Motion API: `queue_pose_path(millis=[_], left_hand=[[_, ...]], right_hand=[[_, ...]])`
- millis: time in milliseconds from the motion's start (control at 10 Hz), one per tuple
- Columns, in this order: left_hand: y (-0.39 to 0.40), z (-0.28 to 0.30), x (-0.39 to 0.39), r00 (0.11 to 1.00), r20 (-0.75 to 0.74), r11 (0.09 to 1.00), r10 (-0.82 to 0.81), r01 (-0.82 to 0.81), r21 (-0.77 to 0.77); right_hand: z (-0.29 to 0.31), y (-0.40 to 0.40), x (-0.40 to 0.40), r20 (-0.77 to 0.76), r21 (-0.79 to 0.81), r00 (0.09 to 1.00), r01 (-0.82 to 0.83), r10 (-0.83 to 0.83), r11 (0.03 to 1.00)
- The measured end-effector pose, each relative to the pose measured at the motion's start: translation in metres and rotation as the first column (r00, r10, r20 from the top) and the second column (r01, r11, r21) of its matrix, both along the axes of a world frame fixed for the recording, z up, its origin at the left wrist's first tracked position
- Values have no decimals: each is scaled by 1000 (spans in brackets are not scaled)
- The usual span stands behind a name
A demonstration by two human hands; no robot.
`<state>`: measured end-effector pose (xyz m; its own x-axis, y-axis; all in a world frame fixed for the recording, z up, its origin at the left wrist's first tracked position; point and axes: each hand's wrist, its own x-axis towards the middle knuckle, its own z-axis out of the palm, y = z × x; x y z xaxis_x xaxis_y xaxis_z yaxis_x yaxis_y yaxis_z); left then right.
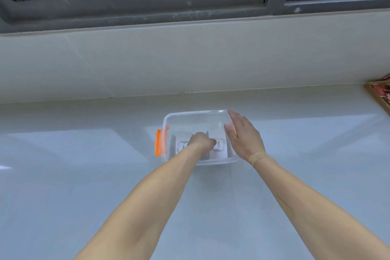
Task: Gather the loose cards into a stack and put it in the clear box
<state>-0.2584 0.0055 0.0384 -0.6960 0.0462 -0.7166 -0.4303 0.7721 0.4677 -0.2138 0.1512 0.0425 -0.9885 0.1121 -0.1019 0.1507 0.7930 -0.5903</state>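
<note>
A clear plastic box (183, 114) with an orange latch (158, 142) on its left side stands on a pale glossy surface. White cards (221, 145) with printed words, one reading "love", lie on its floor. My left hand (201, 140) reaches down inside the box, fingers curled on the cards; its fingertips are hidden. My right hand (243, 135) rests flat against the box's right rim, fingers straight and together. A beige plaster wraps that wrist.
A tiled wall runs behind the box, with a dark-framed window above it. A wooden-framed tray (381, 95) with red contents pokes in at the right edge. The pale surface (84, 175) stretches wide on both sides.
</note>
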Motion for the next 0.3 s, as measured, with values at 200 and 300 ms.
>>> queue_pose_path(millis=[200, 300], left_hand=[[-25, 34, 17, 948, -231, 975, -221, 207, -85], [-49, 58, 35, 917, -328, 974, -228, 219, -66]], right_hand=[[19, 0, 20, -25, 184, 999, -24, 29, 983], [42, 1, 36, -46, 184, 997, -52, 61, 982]])
